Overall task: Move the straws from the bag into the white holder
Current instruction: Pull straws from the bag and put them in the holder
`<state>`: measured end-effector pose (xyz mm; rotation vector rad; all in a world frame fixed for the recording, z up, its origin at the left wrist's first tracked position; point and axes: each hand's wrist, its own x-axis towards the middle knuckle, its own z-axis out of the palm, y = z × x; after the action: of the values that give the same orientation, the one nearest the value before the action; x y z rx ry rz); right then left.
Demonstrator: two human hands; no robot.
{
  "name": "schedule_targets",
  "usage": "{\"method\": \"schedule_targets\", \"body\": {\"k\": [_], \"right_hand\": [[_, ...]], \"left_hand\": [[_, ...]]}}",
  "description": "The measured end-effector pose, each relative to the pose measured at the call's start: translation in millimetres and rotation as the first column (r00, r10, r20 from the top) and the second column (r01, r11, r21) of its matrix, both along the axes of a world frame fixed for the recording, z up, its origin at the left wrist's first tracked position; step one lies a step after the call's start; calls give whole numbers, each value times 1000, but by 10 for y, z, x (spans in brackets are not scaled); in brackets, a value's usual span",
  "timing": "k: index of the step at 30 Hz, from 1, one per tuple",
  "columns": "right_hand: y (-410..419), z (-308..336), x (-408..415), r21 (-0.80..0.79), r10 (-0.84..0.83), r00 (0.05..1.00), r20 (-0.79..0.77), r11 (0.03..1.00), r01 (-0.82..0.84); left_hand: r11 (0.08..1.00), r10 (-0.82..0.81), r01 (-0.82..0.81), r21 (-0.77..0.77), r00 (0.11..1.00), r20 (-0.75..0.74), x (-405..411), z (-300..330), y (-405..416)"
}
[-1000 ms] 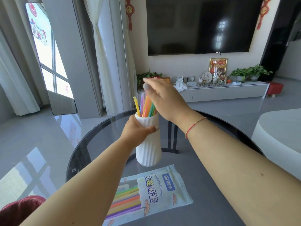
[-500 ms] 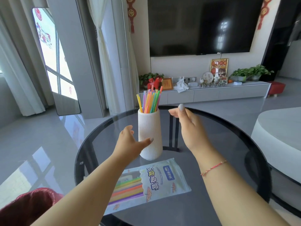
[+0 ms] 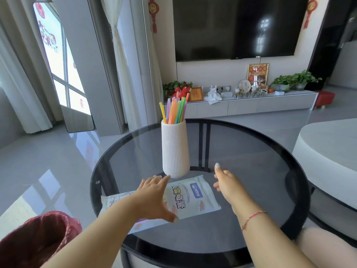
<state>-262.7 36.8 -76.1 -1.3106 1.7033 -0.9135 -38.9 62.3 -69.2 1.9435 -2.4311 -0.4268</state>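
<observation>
While the straws [image 3: 174, 111] are standing in the white holder [image 3: 175, 149], the left hand [image 3: 154, 200] is hovering spread over the bag [image 3: 185, 198]. The right hand [image 3: 229, 186] is reaching beside it, fingers loose, gripping nothing.

Round glass table [image 3: 251, 161], wall television [image 3: 235, 26], low cabinet [image 3: 251, 105], potted plants [image 3: 295, 80], curtains [image 3: 123, 55]

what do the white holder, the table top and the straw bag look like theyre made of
White holder: matte ceramic or plastic, hard to say; fine vertical ribs, no shine.
Table top: smoked glass in a black rim; the frame shows through it.
Straw bag: thin printed plastic film, glossy and wrinkled.
</observation>
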Motion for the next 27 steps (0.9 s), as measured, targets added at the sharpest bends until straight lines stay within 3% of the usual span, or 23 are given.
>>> {"method": "schedule_targets", "body": {"k": [4, 9, 21, 27], "right_hand": [[29, -59, 20, 62, 6, 988, 152, 998, -15], [59, 42, 14, 29, -30, 948, 318, 999, 22], [73, 72, -19, -41, -97, 908, 408, 991, 124], [33, 14, -84, -21, -212, 881, 423, 970, 244]], "left_hand": [[999, -10, 8, 52, 999, 42, 27, -45, 18], [1000, 10, -10, 1, 999, 46, 69, -59, -11], [965, -70, 97, -244, 991, 118, 48, 13, 17], [944, -89, 141, -299, 980, 181, 21, 200, 49]]}}
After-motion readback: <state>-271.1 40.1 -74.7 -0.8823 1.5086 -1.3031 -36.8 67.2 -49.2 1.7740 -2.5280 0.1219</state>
